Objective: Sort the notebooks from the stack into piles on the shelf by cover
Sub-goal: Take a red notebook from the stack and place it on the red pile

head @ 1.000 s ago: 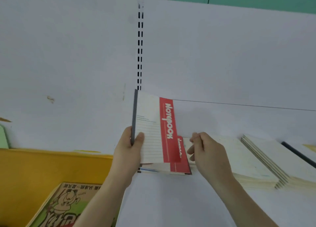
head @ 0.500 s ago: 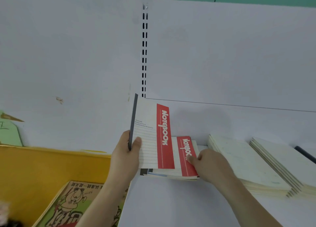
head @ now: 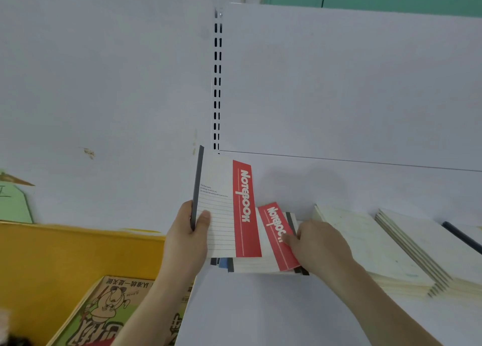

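My left hand (head: 186,244) grips a white notebook with a red "Notebook" band (head: 224,210) by its dark spine and holds it upright above the shelf. Behind and below it lies a short stack of notebooks (head: 250,266) on the white shelf (head: 260,306). The top notebook of that stack (head: 273,231) has the same red band and sits skewed. My right hand (head: 320,246) pinches it at its right edge, thumb on the red band. The lower covers in the stack are mostly hidden; only blue and dark spines show.
Two piles of cream-covered notebooks (head: 365,246) (head: 422,241) lie to the right, with a dark-spined one (head: 461,237) at the far edge. A yellow bin (head: 65,254) at the left holds a cartoon-printed book (head: 109,314). A slotted upright (head: 217,84) runs up the back panel.
My right hand came down onto the stack, took hold of the top red-banded notebook and has turned it askew. The left hand kept its notebook upright in about the same place.
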